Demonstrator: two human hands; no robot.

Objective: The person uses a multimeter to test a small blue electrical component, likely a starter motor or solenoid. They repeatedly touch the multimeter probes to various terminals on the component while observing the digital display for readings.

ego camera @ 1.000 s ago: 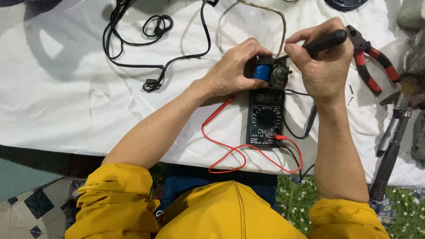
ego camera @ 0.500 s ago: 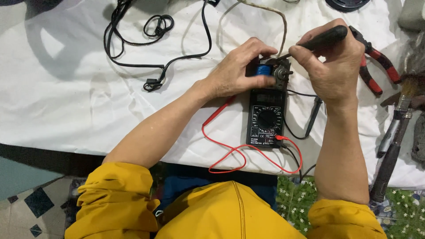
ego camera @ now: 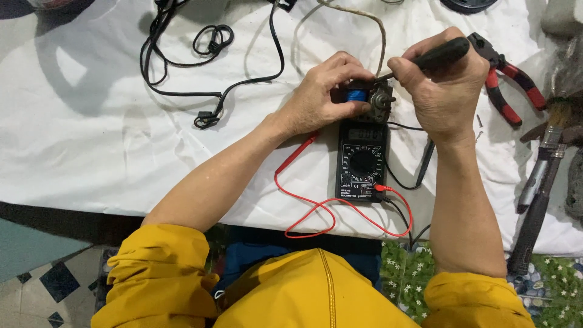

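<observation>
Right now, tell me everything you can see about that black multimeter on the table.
The multimeter is a black, upright rectangular box, plastic by its look, lying flat on the white cloth just below both hands. It has a small display at the top, a round dial in the middle and sockets at the bottom edge. A red lead and a black lead are plugged in there. The left hand overlaps its top edge; whether they touch is unclear.
</observation>
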